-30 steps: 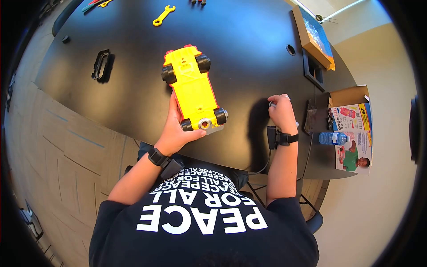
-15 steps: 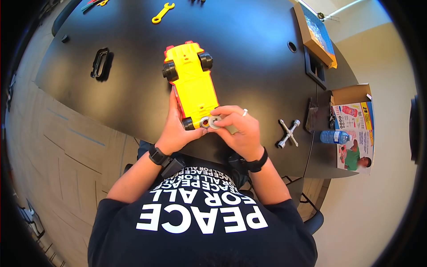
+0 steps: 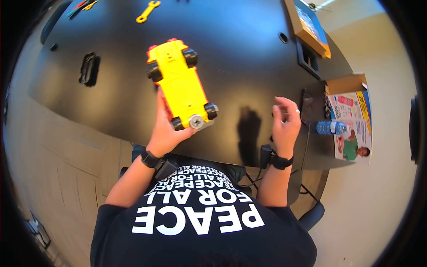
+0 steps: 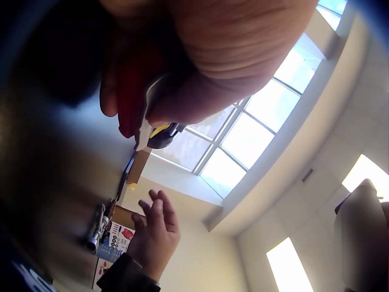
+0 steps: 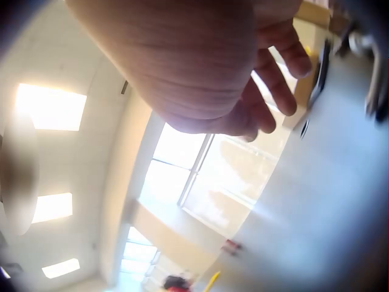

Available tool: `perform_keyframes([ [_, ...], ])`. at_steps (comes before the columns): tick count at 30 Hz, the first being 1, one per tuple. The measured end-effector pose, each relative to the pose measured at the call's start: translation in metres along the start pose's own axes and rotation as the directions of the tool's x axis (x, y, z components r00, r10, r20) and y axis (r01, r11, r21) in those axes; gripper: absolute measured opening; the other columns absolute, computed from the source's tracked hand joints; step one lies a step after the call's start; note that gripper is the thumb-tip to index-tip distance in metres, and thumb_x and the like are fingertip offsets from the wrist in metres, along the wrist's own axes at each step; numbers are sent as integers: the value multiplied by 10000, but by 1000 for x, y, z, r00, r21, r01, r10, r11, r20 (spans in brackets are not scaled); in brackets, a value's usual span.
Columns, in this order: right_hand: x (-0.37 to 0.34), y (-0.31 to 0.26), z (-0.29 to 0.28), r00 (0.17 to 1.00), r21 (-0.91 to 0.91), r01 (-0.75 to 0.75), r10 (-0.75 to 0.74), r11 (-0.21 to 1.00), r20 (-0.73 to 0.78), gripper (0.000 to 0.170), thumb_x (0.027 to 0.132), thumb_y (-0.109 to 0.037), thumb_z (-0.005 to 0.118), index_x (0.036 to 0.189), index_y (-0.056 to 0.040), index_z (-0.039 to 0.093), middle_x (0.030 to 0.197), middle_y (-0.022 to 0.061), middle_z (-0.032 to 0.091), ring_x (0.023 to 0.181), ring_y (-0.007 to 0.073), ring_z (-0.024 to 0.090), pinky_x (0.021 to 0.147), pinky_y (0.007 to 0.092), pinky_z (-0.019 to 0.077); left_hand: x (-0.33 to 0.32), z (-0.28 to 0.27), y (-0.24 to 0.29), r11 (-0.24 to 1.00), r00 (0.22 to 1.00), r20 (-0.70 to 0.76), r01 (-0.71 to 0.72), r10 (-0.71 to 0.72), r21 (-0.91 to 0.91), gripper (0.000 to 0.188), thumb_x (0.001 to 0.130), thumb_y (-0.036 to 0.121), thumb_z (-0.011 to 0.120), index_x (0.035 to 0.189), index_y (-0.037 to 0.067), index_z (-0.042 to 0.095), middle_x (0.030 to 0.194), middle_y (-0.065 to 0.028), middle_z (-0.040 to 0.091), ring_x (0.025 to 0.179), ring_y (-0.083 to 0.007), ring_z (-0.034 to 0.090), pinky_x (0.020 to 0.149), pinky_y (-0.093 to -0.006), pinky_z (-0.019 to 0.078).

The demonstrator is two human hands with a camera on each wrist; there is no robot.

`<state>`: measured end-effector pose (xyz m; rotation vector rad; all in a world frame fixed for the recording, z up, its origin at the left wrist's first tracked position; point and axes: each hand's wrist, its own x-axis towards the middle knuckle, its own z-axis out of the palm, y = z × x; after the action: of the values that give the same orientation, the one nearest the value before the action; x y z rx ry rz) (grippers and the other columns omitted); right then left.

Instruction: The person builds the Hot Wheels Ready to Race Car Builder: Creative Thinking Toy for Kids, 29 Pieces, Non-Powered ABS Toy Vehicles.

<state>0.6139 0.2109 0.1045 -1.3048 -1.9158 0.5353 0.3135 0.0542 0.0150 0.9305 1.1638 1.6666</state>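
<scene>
A toy car [image 3: 182, 86] is held bottom side up in my left hand [image 3: 163, 133], its yellow underside and black wheels facing me. At the car's near end sits a grey round piece [image 3: 196, 121] with a cross-shaped mark in its middle. My left thumb lies along that end, close to the piece. Off to the right, my right hand [image 3: 287, 127] is raised over the table with its fingers loosely bent and nothing in them. Under it is a silver cross-shaped lug wrench [image 4: 96, 230], mostly hidden by the hand in the head view.
A yellow toy wrench [image 3: 148, 11] lies at the back of the black table. To the left is a black oblong frame [image 3: 83, 70]. At the right edge, a water bottle [image 3: 330, 128] is beside a printed box [image 3: 353, 127], with an open cardboard box [image 3: 296, 18] further back.
Half a second ago my right hand pinched the grey round piece at the car's end. Now the piece sits there and that hand has moved right, over the lug wrench.
</scene>
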Motion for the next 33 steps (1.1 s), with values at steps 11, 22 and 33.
perform_keyframes([
  [11,-34,116,-69,979,-525,-105,180,845,94,256,875,-15,905,1116,-8,818,1043,159,776,914,343,739,819,428,589,-1,2,-1,998,998,-47,46,-44,41,1355,764,-38,871,1831,87,45,1661,-139,496,1536,-292,573,1274,-453,489],
  [22,0,-108,-23,723,66,615,-596,786,349,252,908,0,840,1160,-11,851,957,99,774,808,241,721,724,351,590,3,5,-3,999,999,-26,-35,35,19,1431,791,-12,928,1840,112,-38,1708,-155,442,1559,-296,536,1285,-452,469],
  [33,18,-166,0,215,83,939,-757,334,616,327,843,-39,780,1146,85,771,986,78,628,892,237,669,700,344,605,4,8,-1,988,992,-33,-121,124,100,1462,806,-28,915,1836,128,-110,1713,-158,447,1557,-295,537,1248,-450,503],
])
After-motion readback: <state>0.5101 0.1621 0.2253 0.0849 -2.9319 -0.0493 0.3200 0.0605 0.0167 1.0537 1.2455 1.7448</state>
